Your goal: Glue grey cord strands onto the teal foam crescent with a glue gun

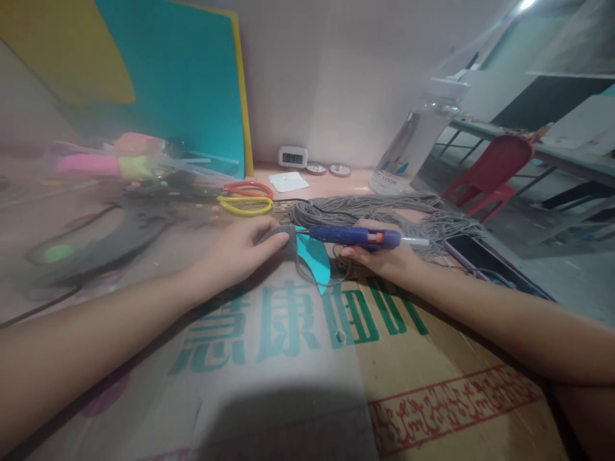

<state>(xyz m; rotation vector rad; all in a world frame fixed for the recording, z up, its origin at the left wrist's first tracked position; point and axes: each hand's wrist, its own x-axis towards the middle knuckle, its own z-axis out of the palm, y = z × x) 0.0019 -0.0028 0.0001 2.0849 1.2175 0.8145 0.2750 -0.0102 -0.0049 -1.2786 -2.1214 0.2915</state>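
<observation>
My left hand [257, 242] grips a small grey cord-wrapped piece [290, 241] between thumb and fingers. A blue hot glue gun [355, 235] is held in my right hand [384, 253], its nozzle pointing left and touching or nearly touching the grey piece. From the back of the gun a clear glue stick [416, 242] sticks out. Bright turquoise paper [314, 259] hangs below the nozzle, and a loop of grey cord [307, 276] curves between my hands. My left fingers partly hide the grey piece.
Behind my hands lie scissors [246, 205] with red and yellow handles, and a bundle of grey cord [379, 208]. A small timer [293, 157], a clear bottle [408, 144] and a phone [490, 262] are around them. Printed cardboard [298, 371] covers the front.
</observation>
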